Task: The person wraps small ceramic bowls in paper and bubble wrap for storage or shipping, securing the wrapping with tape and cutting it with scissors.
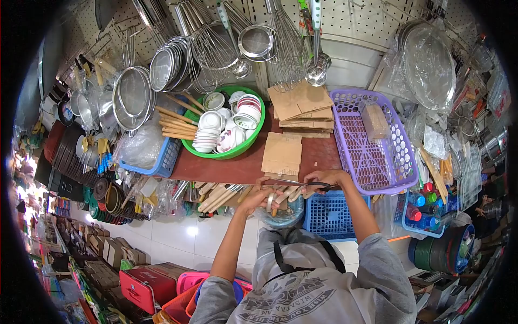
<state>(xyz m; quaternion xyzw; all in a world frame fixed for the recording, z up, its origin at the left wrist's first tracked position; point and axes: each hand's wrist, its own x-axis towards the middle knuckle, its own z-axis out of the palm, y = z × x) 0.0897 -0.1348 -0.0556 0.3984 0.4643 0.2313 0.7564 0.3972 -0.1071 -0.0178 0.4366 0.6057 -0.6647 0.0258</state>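
Observation:
My right hand (327,178) is closed on the black handle of a pair of scissors (315,184), whose thin metal blades point left toward my other hand. My left hand (254,200) is curled around a pale ring-shaped thing (270,202) that looks like a narrow roll of tape; its fingers are partly hidden. Both hands are just over the front edge of the red-brown shelf (216,171). Behind them lies a piece of brown cardboard (281,152). Wooden handles (221,198) stick out below, close to my left hand.
A green basin (229,153) of small bowls stands back left. More cardboard pieces (299,102) lie at the back, beside a purple basket (350,156) holding a wrapped block (375,121). Whisks (216,59) and strainers (132,97) hang above. A blue crate (330,216) sits below.

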